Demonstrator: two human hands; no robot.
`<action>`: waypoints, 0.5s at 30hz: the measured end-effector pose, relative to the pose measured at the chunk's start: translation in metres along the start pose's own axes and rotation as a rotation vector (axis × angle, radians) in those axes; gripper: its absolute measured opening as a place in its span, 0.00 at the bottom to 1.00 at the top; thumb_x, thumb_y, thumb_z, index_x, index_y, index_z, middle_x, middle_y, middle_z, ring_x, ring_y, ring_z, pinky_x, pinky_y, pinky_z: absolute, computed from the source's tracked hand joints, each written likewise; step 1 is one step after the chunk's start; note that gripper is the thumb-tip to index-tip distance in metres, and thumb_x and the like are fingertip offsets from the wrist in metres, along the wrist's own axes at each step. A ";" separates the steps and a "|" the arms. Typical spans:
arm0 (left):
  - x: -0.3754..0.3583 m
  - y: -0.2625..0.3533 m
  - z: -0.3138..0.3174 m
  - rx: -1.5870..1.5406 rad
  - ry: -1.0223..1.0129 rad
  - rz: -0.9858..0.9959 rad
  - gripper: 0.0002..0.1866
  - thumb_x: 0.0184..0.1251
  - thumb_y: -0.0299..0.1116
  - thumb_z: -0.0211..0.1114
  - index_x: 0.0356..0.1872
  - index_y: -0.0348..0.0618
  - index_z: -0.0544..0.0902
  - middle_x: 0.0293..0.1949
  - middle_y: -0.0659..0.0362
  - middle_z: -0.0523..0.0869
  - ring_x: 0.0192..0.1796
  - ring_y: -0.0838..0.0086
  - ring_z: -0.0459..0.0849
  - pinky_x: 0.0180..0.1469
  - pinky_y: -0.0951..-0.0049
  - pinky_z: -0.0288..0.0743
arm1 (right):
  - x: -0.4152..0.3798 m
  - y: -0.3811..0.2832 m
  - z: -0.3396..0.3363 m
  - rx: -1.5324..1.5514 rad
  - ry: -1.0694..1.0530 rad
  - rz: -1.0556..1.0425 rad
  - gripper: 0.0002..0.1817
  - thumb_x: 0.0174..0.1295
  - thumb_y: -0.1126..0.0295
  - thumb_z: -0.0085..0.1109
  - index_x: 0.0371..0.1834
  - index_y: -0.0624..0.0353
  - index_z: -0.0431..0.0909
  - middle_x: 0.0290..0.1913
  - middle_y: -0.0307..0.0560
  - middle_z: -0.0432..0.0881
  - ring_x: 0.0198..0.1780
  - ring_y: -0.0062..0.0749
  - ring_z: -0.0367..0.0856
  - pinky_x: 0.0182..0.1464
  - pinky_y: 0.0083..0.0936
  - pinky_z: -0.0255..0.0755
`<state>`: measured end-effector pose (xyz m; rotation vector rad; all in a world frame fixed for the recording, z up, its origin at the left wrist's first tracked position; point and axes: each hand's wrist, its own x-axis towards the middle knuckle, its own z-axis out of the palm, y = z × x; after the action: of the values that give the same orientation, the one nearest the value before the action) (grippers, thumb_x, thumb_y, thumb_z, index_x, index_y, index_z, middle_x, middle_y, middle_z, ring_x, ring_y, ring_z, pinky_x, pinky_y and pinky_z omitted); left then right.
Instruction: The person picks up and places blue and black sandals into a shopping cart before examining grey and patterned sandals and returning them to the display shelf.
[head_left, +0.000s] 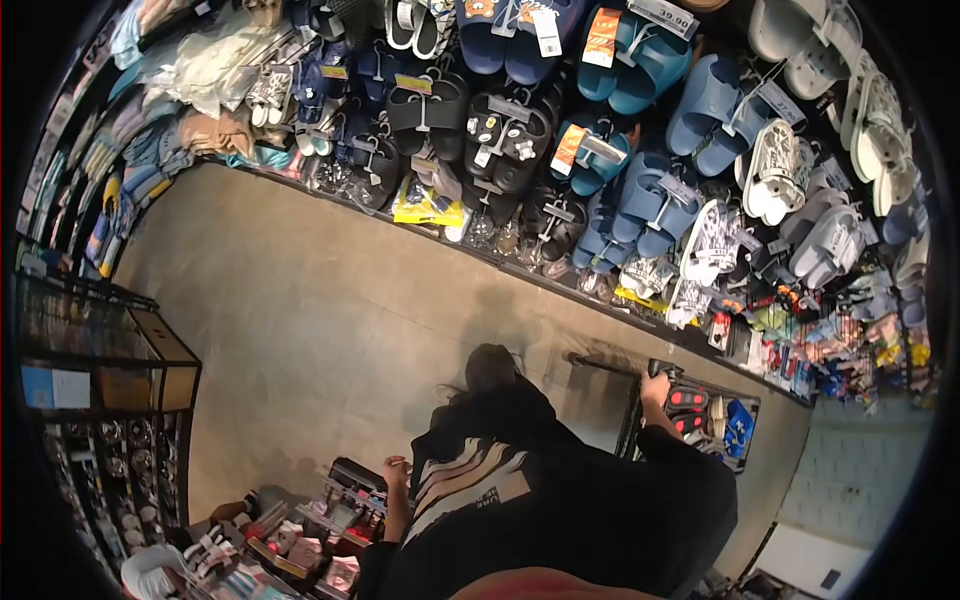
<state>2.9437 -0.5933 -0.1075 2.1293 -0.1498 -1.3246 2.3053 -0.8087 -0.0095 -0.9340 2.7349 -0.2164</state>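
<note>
My left hand (396,470) hangs beside my black striped T-shirt (475,480), fingers loosely bent with nothing visible in them. It is nearest to a low display (350,490) of small packaged goods. On the other side, my right hand (655,388) is wrapped round a black grip-like object (662,368) at the corner of a dark-framed cart (628,415). Inside the cart lie black-and-red slides (687,400), a beige-soled pair (717,415) and a blue item (739,430). A dark shoe (490,367) shows past the shirt's hem.
A wall rack of hanging slides (650,205) with price tags runs across the far side. Folded clothes (150,150) fill the shelves at the left. Below them stands a dark wooden shelving unit (165,345). Another person's white sleeve (150,572) appears at bottom left, above the grey floor (290,320).
</note>
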 end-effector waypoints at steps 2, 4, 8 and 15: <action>0.013 -0.005 -0.008 -0.036 -0.006 -0.008 0.11 0.57 0.15 0.61 0.39 0.41 0.78 0.30 0.57 0.84 0.30 0.71 0.85 0.27 0.73 0.76 | 0.021 0.021 0.045 0.104 -0.030 -0.055 0.20 0.58 0.58 0.65 0.37 0.69 0.81 0.33 0.57 0.88 0.34 0.44 0.88 0.38 0.38 0.80; 0.045 -0.031 -0.020 0.021 -0.067 0.164 0.10 0.55 0.15 0.63 0.37 0.40 0.80 0.29 0.58 0.84 0.30 0.73 0.84 0.28 0.74 0.77 | 0.012 0.004 0.050 0.566 -0.295 0.105 0.16 0.59 0.58 0.64 0.32 0.63 0.82 0.32 0.51 0.88 0.28 0.33 0.86 0.30 0.32 0.78; 0.082 -0.031 -0.030 0.200 -0.136 0.218 0.12 0.51 0.15 0.67 0.39 0.36 0.84 0.34 0.54 0.89 0.35 0.73 0.86 0.37 0.75 0.79 | 0.009 -0.033 0.051 0.841 -0.669 0.248 0.15 0.61 0.59 0.63 0.36 0.63 0.83 0.34 0.47 0.88 0.33 0.35 0.87 0.34 0.37 0.79; 0.165 0.025 -0.052 0.087 -0.186 0.086 0.18 0.49 0.15 0.65 0.45 0.35 0.83 0.39 0.54 0.87 0.40 0.68 0.86 0.41 0.70 0.81 | 0.001 -0.090 0.072 0.909 -0.810 0.355 0.18 0.60 0.51 0.65 0.36 0.56 0.85 0.44 0.41 0.88 0.40 0.30 0.86 0.42 0.31 0.76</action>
<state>3.0744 -0.6568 -0.2056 2.0431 -0.3775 -1.4872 2.3767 -0.8842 -0.0595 -0.1824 1.6930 -0.7327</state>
